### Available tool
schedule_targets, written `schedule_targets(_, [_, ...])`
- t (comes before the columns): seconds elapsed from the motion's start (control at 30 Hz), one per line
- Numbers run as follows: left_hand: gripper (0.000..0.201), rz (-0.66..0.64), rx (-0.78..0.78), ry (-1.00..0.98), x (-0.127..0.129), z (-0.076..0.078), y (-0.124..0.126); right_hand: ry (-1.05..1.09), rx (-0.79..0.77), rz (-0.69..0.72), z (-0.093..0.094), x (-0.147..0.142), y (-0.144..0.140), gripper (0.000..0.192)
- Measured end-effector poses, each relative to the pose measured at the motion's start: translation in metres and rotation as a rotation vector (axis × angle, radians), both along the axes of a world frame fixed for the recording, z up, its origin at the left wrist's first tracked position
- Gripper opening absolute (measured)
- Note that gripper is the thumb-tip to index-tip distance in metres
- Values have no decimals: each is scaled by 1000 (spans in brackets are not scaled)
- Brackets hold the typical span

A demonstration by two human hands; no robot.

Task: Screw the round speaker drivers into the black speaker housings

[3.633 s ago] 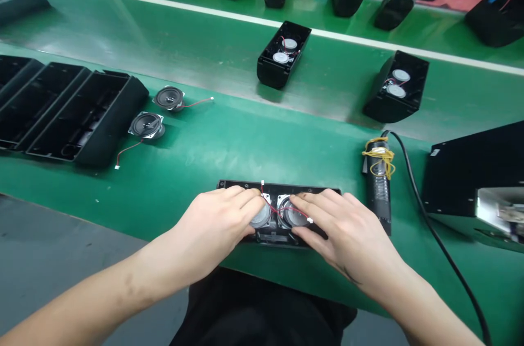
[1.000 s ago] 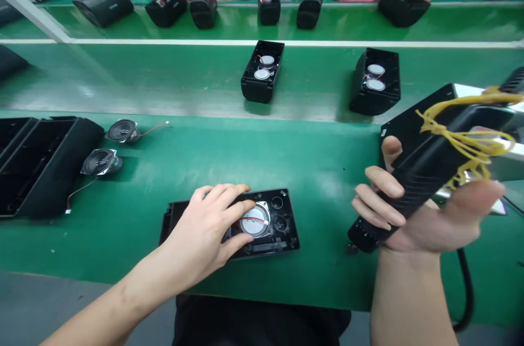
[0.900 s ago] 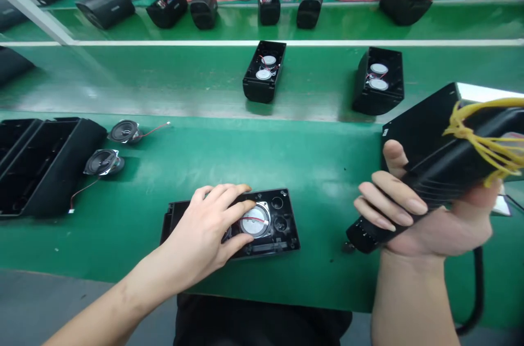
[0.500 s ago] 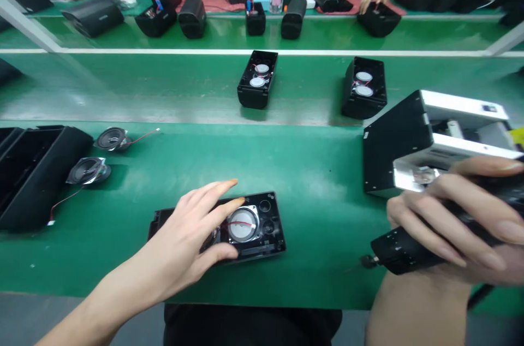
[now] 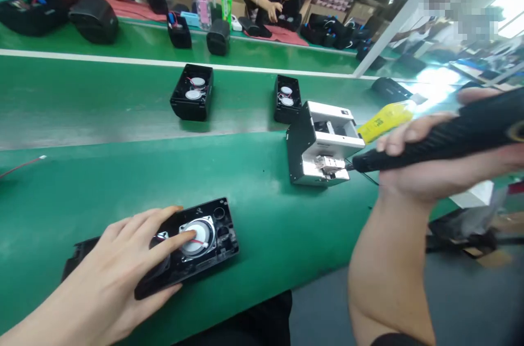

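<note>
My left hand [image 5: 118, 267] rests flat on a black speaker housing [image 5: 213, 250] near the bench's front edge, fingertips touching a silver speaker driver [image 5: 196, 234] with a red wire. My right hand [image 5: 434, 171] is raised at the right and grips a black electric screwdriver [image 5: 450, 136]. The screwdriver's tip points left at the opening of a black and silver screw feeder box [image 5: 319, 144].
Two black housings with drivers [image 5: 192, 92] [image 5: 286, 97] sit on the green conveyor [image 5: 102, 100]. A yellow bottle [image 5: 385, 117] lies behind the feeder. Other people work at the far bench, among black speakers and bottles [image 5: 213, 2]. The floor lies to the right.
The view has swung right. My right hand lifted the screwdriver off the bench and brought its tip to the feeder box. My left hand stayed on the housing.
</note>
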State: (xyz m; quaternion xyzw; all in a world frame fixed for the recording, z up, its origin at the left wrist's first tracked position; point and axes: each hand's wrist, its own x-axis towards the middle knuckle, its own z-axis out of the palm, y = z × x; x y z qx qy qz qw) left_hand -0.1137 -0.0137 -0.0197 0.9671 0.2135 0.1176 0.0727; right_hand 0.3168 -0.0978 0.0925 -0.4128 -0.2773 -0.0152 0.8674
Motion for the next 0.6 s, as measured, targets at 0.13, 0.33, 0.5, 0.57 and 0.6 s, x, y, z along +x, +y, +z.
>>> schedule_targets(0.13, [55, -113, -2, 1, 39, 7, -2, -219, -26, -23, -12, -7, 17, 69])
schedule_targets(0.33, [65, -184, -60, 0, 80, 9, -8, -160, -112, 55, -18, -1, 4, 67])
schedule_targets(0.5, [64, -192, -61, -9, 88, 8, -7, -88, -158, 92, -16, 2, -1, 74])
schedule_targets(0.57, [63, -180, -42, -17, 87, 7, -9, -73, -178, 102, -16, 1, -5, 85])
schedule_targets(0.6, [62, -174, -31, -26, 86, 6, -11, -67, -181, 109, -17, 0, -7, 90])
